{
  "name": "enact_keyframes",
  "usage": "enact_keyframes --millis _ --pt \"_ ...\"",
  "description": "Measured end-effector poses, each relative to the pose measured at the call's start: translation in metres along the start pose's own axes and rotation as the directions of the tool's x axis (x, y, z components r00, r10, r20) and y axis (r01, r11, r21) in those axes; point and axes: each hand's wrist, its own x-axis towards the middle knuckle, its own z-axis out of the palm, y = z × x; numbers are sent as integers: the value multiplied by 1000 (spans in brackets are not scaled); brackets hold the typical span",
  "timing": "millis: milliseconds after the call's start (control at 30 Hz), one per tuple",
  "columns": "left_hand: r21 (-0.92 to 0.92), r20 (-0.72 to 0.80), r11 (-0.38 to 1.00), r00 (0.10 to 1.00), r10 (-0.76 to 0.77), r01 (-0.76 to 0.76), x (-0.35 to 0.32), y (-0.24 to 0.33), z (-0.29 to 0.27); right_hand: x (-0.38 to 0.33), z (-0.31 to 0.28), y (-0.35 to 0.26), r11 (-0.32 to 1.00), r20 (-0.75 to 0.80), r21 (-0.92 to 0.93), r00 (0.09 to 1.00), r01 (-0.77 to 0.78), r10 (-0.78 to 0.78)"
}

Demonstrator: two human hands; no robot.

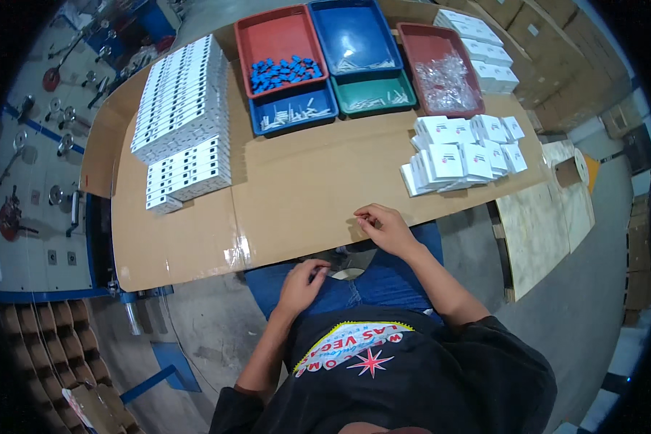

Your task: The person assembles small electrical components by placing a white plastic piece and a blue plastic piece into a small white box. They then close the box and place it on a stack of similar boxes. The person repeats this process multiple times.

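Observation:
My right hand (385, 229) is just over the near edge of the cardboard-covered table (304, 189). Its fingers are loosely bent, with a gap between thumb and forefinger, and I see nothing in them. Lower and to the left, my left hand (301, 288) hovers over my lap beside that edge. Its fingers curl a little, apart from the thumb, and no held thing shows. Nearest to the right hand on the table is a group of small white boxes (446, 160), stacked in uneven piles.
Tall rows of white boxes (188, 170) stand at the left. Across the back are a red tray (278, 29) of blue pieces, blue trays (351, 29), a green tray (376, 105) with small pale parts, and a red tray (419, 43) of clear plastic bags. More white boxes (477, 50) stand far right.

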Motion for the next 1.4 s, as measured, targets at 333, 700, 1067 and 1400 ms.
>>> enact_keyframes --millis 333,700,1067,1400 --pt "-544 440 284 556 -705 790 122 -25 136 17 5 35 979 -160 201 985 -36 70" --pt "-475 302 303 477 -825 826 155 -74 131 13 6 53 995 -201 100 979 4 17" --pt "-251 277 393 454 -847 885 164 -91 135 17 0 45 997 -178 64 983 52 -40" --pt "-11 294 495 477 -829 869 170 -91 141 16 2 48 996 -190 21 979 83 -78"
